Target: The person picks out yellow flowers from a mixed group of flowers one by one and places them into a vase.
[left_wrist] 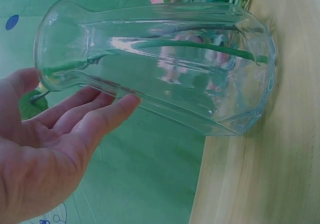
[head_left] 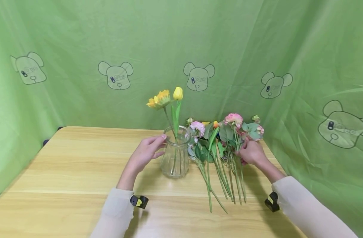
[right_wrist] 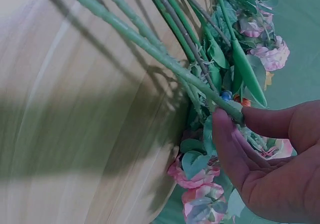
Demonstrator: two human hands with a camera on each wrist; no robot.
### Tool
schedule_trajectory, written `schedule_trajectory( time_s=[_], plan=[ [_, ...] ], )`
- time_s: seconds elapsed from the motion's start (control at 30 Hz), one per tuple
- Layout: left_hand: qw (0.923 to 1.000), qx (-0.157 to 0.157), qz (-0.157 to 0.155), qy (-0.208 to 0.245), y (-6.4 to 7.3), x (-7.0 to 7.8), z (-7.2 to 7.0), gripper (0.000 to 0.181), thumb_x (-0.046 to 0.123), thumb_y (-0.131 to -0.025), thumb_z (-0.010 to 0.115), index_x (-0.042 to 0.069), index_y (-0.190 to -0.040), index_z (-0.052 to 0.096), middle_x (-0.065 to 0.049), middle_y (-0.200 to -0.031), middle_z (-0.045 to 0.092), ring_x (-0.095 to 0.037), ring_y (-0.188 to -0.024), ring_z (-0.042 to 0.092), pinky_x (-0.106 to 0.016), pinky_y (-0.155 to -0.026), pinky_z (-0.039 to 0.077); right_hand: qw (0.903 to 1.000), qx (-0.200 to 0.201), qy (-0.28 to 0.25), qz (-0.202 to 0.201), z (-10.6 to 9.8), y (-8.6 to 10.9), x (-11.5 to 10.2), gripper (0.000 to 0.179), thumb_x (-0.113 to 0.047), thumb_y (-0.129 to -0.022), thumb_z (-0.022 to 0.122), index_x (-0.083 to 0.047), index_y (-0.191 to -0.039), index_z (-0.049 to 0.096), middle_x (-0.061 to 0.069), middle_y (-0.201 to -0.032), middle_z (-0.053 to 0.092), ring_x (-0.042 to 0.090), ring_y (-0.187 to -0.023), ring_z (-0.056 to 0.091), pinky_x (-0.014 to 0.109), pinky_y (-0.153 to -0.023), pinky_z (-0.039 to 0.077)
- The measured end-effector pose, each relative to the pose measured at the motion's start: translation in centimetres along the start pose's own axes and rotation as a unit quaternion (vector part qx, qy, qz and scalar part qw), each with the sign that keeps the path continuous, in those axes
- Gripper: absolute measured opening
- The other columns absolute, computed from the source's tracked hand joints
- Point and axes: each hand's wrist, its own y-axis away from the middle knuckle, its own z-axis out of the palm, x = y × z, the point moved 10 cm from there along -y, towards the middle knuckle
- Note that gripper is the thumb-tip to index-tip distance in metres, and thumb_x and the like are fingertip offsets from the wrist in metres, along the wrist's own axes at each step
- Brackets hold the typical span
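A clear glass vase (head_left: 174,160) stands upright on the wooden table, holding a yellow tulip (head_left: 178,94) and an orange-yellow sunflower (head_left: 159,99). My left hand (head_left: 148,150) rests against the vase's left side, fingers extended at its rim and neck; in the left wrist view these fingers (left_wrist: 107,121) lie along the glass. To the right of the vase, my right hand (head_left: 252,152) pinches a green flower stem (right_wrist: 165,58) between thumb and fingertips. Leaves and blooms crowd around that hand, including a pink flower (head_left: 233,119) just above it.
Several artificial flowers lie in a pile right of the vase, among them a pale pink bloom (head_left: 197,128) and an orange one (head_left: 215,124), their stems (head_left: 209,195) pointing toward me. A green curtain (head_left: 157,43) with bear-head prints hangs behind the wooden table (head_left: 80,165).
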Motion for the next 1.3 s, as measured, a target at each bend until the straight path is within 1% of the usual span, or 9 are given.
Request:
schedule_trajectory(
  time_s=[0.13,0.33,0.47,0.6,0.73,0.93,1.1,1.23,1.3],
  plan=[
    [1.0,0.001,0.0,0.0,0.0,0.0,0.0,0.057,0.041,-0.105,0.053,-0.003,-0.142,0.053,-0.016,-0.151,0.052,-0.032,-0.14,0.051,-0.038,-0.108,0.053,0.9999,-0.008,0.01,-0.005,0.4,0.1,0.2,0.027,-0.011,-0.093,0.068,-0.001,-0.068,0.062,0.015,-0.064,0.069,0.025,-0.054,0.071,0.031,-0.055,0.061],
    [1.0,0.002,0.001,0.002,0.1,0.0,0.0,0.057,0.041,-0.105,0.053,-0.003,-0.142,0.054,-0.016,-0.151,0.052,-0.033,-0.139,0.051,-0.04,-0.11,0.052,0.9996,-0.023,0.014,0.005,0.8,0.3,0.4,0.029,-0.012,-0.094,0.068,-0.001,-0.067,0.061,0.017,-0.069,0.071,0.025,-0.058,0.071,0.039,-0.061,0.065],
    [1.0,0.001,-0.002,0.003,0.1,0.0,0.0,0.057,0.041,-0.105,0.054,-0.002,-0.142,0.054,-0.015,-0.151,0.052,-0.032,-0.14,0.051,-0.042,-0.111,0.051,0.9993,-0.027,0.025,0.009,0.9,0.3,0.4,0.035,-0.015,-0.094,0.068,-0.007,-0.062,0.057,0.013,-0.063,0.069,0.025,-0.057,0.071,0.031,-0.055,0.059],
    [1.0,-0.002,0.0,0.004,0.1,0.0,0.0,0.058,0.042,-0.105,0.054,-0.002,-0.142,0.053,-0.016,-0.152,0.051,-0.032,-0.141,0.049,-0.044,-0.112,0.05,0.9989,-0.031,0.035,0.008,0.9,0.2,0.4,0.043,-0.018,-0.095,0.067,-0.014,-0.056,0.051,0.007,-0.055,0.064,0.023,-0.054,0.068,0.026,-0.049,0.047],
    [1.0,-0.002,0.001,0.004,0.1,0.0,0.0,0.058,0.042,-0.104,0.054,-0.002,-0.142,0.053,-0.016,-0.151,0.051,-0.032,-0.141,0.05,-0.044,-0.112,0.05,0.9985,-0.037,0.04,0.012,0.8,0.2,0.6,0.046,-0.019,-0.096,0.066,-0.015,-0.053,0.049,0.004,-0.05,0.06,0.019,-0.049,0.062,0.023,-0.046,0.037],
    [1.0,-0.002,0.0,0.006,0.1,0.0,0.0,0.059,0.042,-0.104,0.054,-0.002,-0.142,0.053,-0.016,-0.151,0.051,-0.032,-0.141,0.049,-0.044,-0.112,0.049,0.9982,-0.037,0.045,0.015,0.6,0.3,0.6,0.046,-0.021,-0.096,0.067,-0.017,-0.054,0.048,0.0,-0.048,0.057,0.017,-0.048,0.059,0.024,-0.047,0.037],
    [1.0,-0.003,0.001,0.006,0.0,-0.1,0.0,0.059,0.043,-0.104,0.055,-0.002,-0.142,0.053,-0.016,-0.151,0.051,-0.032,-0.141,0.049,-0.043,-0.112,0.05,0.9983,-0.019,0.054,0.006,0.2,0.3,0.4,0.045,-0.022,-0.094,0.069,-0.017,-0.054,0.049,-0.003,-0.046,0.052,0.015,-0.045,0.053,0.025,-0.048,0.038],
    [1.0,-0.005,0.001,0.007,0.0,0.0,0.1,0.059,0.042,-0.104,0.054,-0.002,-0.142,0.053,-0.015,-0.152,0.05,-0.032,-0.141,0.049,-0.043,-0.112,0.05,0.9988,0.029,0.037,-0.011,-0.9,0.0,0.0,0.05,-0.023,-0.092,0.071,-0.018,-0.053,0.04,-0.008,-0.044,0.036,0.009,-0.042,0.035,0.023,-0.044,0.032],
    [1.0,-0.004,0.0,0.006,0.0,0.0,0.0,0.058,0.042,-0.104,0.054,-0.002,-0.142,0.053,-0.015,-0.151,0.051,-0.032,-0.141,0.05,-0.041,-0.111,0.051,0.9982,0.053,0.025,-0.014,-1.3,-0.3,-0.2,0.05,-0.023,-0.092,0.071,-0.018,-0.056,0.037,-0.009,-0.048,0.03,0.009,-0.044,0.031,0.024,-0.043,0.03]
  ],
)
